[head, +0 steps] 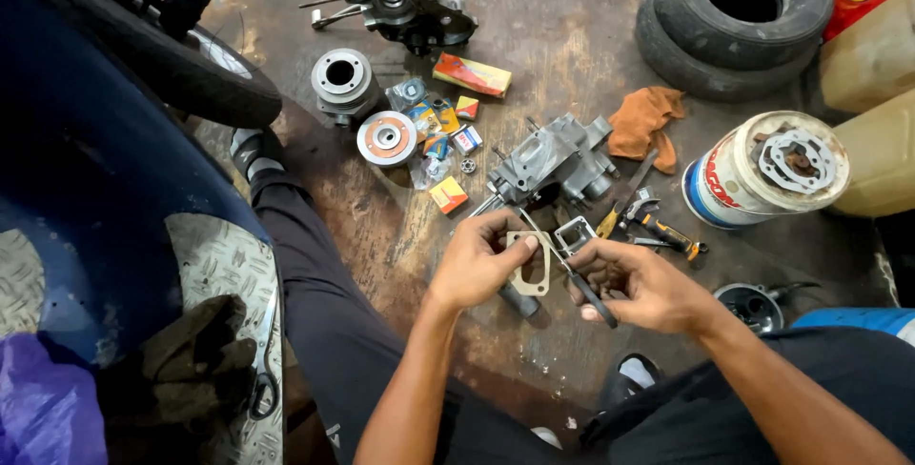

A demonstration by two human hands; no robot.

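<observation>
- While the person is sitting low over a stained concrete floor [534,36], a thin tan gasket [530,265] with a square hole is being held up between the two hands, above the floor and just in front of the knees.
- The left hand [477,260] is pinching the gasket's left edge between thumb and fingertips.
- The right hand [637,284] is closing around the black handles of a pair of scissors [572,270], whose blades are lying across the gasket's right side.
- Just beyond the hands, a grey metal engine casting [553,160] is lying on the floor, with a small square metal frame [576,232] beside it.
- To the right of the casting, pliers and a yellow-handled tool [658,227] are resting near an orange rag [643,122].
- Farther right, a white bucket [734,179] is carrying a round metal part on its top.
- To the left of the casting, small coloured boxes [448,193] are lying scattered near a round metal disc [386,138] and a ribbed cylinder [341,81].
- At the far edge, a stack of tyres [734,22] is standing well apart from the hands.
</observation>
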